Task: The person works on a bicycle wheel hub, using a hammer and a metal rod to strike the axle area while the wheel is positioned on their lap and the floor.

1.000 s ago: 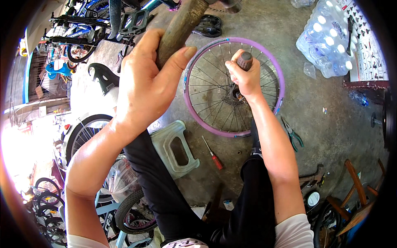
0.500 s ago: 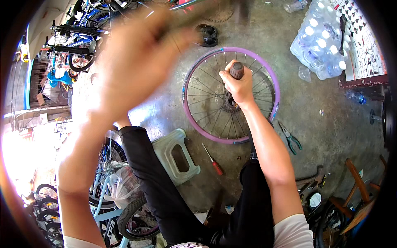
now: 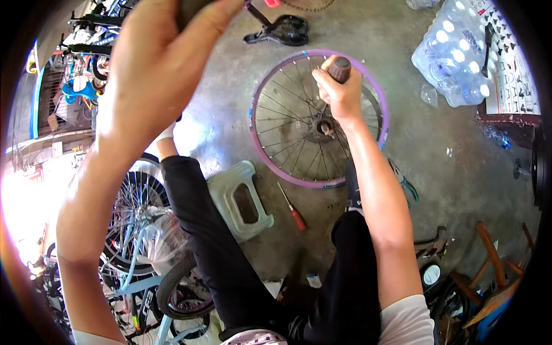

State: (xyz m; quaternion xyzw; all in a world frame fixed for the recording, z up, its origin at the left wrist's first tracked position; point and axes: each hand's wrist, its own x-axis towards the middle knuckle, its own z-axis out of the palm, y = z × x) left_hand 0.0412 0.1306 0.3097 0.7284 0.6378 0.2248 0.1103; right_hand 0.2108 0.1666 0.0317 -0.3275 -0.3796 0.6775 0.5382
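Observation:
A bicycle wheel (image 3: 376, 89) with a purple rim lies flat on the floor in front of me. My right hand (image 3: 344, 92) is above it, wrapped round a tool with a ribbed brown handle (image 3: 340, 69); the hand hides the tool's shank and tip. Nearer to me than this hand, the wheel's hub (image 3: 323, 126) shows uncovered. High on the left, my left hand (image 3: 167, 63) is closed round a dark hammer-like tool (image 3: 192, 10), most of which lies beyond the upper edge.
A pale plastic stool (image 3: 238, 201) and a red-handled screwdriver (image 3: 297, 218) lie near my legs. Pliers (image 3: 408, 187) are right of my right forearm. A black saddle (image 3: 284, 30) lies beyond the wheel, wrapped water bottles (image 3: 454, 57) far right. Bicycles (image 3: 144, 230) crowd the left.
My left hand has swung up and to the left with the hammer-like tool. My right hand has shifted away from the hub, slightly farther and to the right, still gripping the brown handle.

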